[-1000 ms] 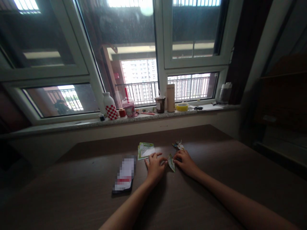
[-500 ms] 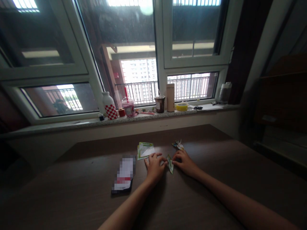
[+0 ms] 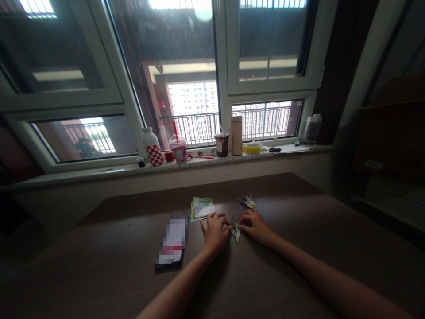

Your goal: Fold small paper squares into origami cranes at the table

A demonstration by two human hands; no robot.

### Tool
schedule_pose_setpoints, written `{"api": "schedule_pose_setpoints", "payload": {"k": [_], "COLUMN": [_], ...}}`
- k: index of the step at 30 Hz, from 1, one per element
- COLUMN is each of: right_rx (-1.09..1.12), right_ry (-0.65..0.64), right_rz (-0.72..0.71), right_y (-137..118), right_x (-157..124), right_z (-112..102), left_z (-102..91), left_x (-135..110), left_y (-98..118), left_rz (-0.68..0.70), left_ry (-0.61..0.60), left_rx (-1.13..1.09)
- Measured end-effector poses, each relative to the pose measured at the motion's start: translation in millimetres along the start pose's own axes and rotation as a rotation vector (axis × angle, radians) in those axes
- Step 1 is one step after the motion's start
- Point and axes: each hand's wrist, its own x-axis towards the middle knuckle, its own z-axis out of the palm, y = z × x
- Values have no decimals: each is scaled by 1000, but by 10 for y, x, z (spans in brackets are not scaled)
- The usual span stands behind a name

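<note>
head view: left hand (image 3: 217, 230), right hand (image 3: 255, 225) pinch folded paper (image 3: 235, 232); table edge (image 3: 232, 183) well beyond.

Small green-and-white folded paper piece (image 3: 236, 232), narrow, near end tapering to a point, on dark brown tabletop (image 3: 113, 239); sits right of and nearer than flat green-and-white printed paper stack (image 3: 201, 208).
</note>
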Motion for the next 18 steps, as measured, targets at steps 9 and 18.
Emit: {"api": "schedule_pose_setpoints", "payload": {"k": [9,18], "right_rx": [-44,-88], "right_ry": [-4,20], "right_rz": [2,-7], "right_y": [-15,-33], "right_x": [-1,-3], "right_z": [16,42], "left_z": [-5,-4], "left_x": [-2,6], "left_y": [13,35], "left_rz": [4,-9], "left_ry": [-2,10], "left_rx": [11,26]}}
